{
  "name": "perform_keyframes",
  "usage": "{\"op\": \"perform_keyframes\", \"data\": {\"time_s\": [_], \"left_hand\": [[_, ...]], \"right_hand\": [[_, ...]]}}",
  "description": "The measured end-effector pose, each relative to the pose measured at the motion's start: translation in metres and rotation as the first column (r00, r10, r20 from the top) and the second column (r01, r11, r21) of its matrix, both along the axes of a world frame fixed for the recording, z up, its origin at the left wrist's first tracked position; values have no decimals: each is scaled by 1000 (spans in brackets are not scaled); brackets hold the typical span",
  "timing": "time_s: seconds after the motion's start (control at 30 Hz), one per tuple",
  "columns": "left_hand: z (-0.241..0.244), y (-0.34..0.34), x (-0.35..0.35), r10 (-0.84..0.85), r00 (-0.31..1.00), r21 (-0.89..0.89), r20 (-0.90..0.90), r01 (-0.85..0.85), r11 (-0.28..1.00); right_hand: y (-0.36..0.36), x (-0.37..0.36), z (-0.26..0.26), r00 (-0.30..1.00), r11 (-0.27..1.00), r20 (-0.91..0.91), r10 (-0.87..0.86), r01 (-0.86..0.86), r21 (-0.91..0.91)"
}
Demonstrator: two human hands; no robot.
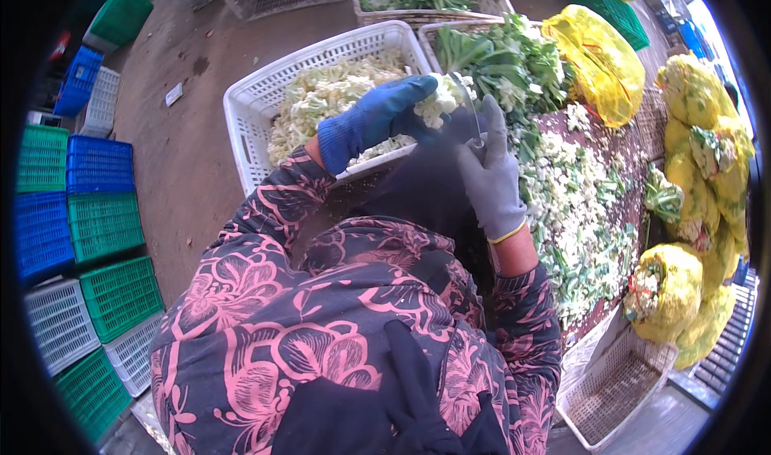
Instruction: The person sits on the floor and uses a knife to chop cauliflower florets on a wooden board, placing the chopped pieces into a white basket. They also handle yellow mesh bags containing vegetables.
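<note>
My left hand point(376, 114), in a blue glove, holds a piece of cauliflower point(443, 101) above the right rim of a white plastic crate point(241, 99) full of cut florets point(337, 87). Just right of it my right hand point(494, 172), in a grey glove, grips a knife point(470, 105). The curved blade points up, close beside the cauliflower; the handle is mostly hidden in the fingers. Cauliflower leaves point(506, 51) fill a second crate beyond my right hand. Trimmed bits and leaf scraps point(578, 214) cover the surface to the right.
Yellow mesh sacks point(668, 286) of cauliflower stand at the right, another yellow mesh bag point(608, 63) at the upper right. A whitish crate point(620, 389) sits at the lower right. Stacked green crates point(105, 226) and blue crates point(99, 163) line the left. More leaves lie in a crate point(415, 15) ahead.
</note>
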State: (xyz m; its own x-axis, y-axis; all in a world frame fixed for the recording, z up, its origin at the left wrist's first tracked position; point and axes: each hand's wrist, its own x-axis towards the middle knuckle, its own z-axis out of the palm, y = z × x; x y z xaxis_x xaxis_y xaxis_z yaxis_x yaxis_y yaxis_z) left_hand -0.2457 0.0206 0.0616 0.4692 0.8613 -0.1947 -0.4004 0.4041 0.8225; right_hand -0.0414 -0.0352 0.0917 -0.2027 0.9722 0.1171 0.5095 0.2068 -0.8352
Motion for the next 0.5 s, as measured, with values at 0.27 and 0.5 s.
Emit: {"op": "perform_keyframes", "data": {"time_s": [0.27, 0.5], "left_hand": [[4, -25, -32, 157, 988, -1, -3, -157, 988], [-17, -37, -57, 138, 989, -21, -51, -139, 990]], "right_hand": [[9, -47, -7, 986, 986, 69, 154, -149, -69], [17, -74, -22, 894, 974, 388, 223, -215, -67]]}}
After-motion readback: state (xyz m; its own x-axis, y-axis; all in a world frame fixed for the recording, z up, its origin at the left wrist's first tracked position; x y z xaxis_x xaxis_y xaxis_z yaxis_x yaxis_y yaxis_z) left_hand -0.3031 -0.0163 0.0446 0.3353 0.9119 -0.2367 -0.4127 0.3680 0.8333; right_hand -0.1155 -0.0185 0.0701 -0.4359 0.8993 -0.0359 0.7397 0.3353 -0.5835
